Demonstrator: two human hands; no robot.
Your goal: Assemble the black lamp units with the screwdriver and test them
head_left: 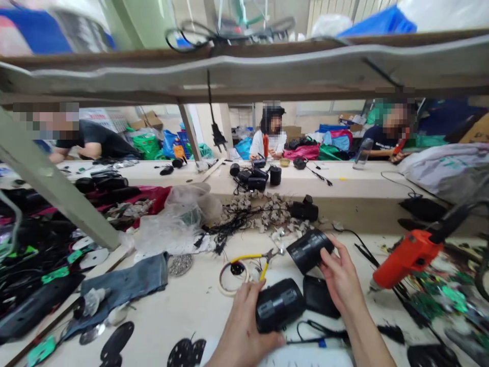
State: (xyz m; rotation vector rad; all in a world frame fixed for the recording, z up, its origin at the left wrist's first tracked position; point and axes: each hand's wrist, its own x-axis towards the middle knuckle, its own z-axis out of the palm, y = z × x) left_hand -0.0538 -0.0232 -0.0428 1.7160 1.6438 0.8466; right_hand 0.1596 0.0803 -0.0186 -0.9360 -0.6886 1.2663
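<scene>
My left hand is closed around a black cylindrical housing low over the bench, thumb underneath and fingers on its left side. A similar black cylindrical housing is in my right hand, gripped at its right end and tilted. Just below it lies a black flat-sided part. Beyond my left hand sit yellow-handled cutting pliers across a roll of tape. To the right of my right hand hangs an orange electric screwdriver, its tip pointing down left.
A metal post and an overhead shelf frame the bench. Small white parts and black cords are heaped ahead. Dark scrap piles up at left, circuit boards at right. Several people sit across the bench.
</scene>
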